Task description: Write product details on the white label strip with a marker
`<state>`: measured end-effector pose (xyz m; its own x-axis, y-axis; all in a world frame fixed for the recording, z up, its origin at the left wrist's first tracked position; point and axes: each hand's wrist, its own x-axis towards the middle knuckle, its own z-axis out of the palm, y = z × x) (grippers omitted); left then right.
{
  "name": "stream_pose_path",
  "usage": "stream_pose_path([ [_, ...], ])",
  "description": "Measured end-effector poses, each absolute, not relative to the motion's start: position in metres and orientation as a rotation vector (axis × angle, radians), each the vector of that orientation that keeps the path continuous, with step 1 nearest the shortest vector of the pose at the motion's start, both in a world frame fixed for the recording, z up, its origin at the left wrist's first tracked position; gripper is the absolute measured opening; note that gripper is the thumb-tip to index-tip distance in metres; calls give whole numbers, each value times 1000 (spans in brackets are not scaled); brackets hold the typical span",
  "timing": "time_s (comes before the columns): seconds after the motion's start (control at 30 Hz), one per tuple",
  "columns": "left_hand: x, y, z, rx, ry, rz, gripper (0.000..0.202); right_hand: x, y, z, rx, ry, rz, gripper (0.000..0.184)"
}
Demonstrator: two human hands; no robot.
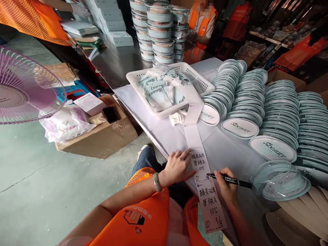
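My right hand (pixel 227 187) grips a black marker pen (pixel 242 183), its tip at the lower right of a handwritten white label. That label belongs to a paper strip (pixel 194 136) running across the table edge. Characters, "105" and a circled 1 are written on it. Below, another written label (pixel 211 208) hangs past the edge and reads "3/8" at its bottom. My left hand (pixel 177 166) lies flat with fingers stretched, fingertips on the strip's left side; a jade-coloured bangle circles that wrist. The strip's far end lies against a white basket (pixel 167 111).
Sachets (pixel 159 94) fill the basket. Rows of oval-lidded packages (pixel 239 128) line the table's right side, with a clear tub (pixel 280 179) near my right hand. Stacked round tubs (pixel 160 30) stand behind. At left are a purple fan (pixel 30 89) and a cardboard box (pixel 102 143). Other people work beyond.
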<state>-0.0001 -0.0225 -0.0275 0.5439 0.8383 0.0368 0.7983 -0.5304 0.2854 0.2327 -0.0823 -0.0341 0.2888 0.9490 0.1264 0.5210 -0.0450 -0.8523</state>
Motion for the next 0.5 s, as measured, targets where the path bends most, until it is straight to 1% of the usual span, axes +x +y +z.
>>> stream_pose_path([
  [0.5, -1, -22, -26, 2540, 1373, 232, 70, 234, -83, -31, -1701, -1384, 647, 47],
])
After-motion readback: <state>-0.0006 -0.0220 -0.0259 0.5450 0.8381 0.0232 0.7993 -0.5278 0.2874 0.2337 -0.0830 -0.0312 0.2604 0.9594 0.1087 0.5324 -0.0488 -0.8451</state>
